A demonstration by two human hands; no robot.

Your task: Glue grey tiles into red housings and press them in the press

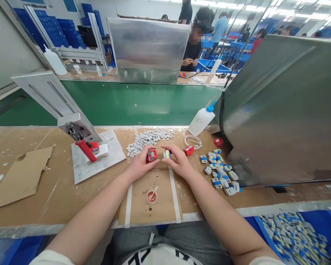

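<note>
My left hand [140, 164] is closed round a small red block-shaped part [152, 155] with grey on its face. In my right hand [179, 162], thumb and fingers pinch a small white, yellow and blue part [167, 154]. The two parts face each other across a short gap, above the brown cardboard. Just beyond my right fingers lies another red part [189, 150]. A pile of small grey flat pieces [146, 141] spreads behind my hands. Nearer to me, a small cup [152, 197] of reddish liquid holds a thin stick.
A red-handled toggle clamp [86, 150] stands on a metal plate at left. Several blue, white and yellow parts [220, 171] lie at right, near a tape roll [193, 141], a blue-tipped bottle [202, 120] and a metal panel [287, 110]. A co-worker [195, 44] sits across the green belt [143, 105].
</note>
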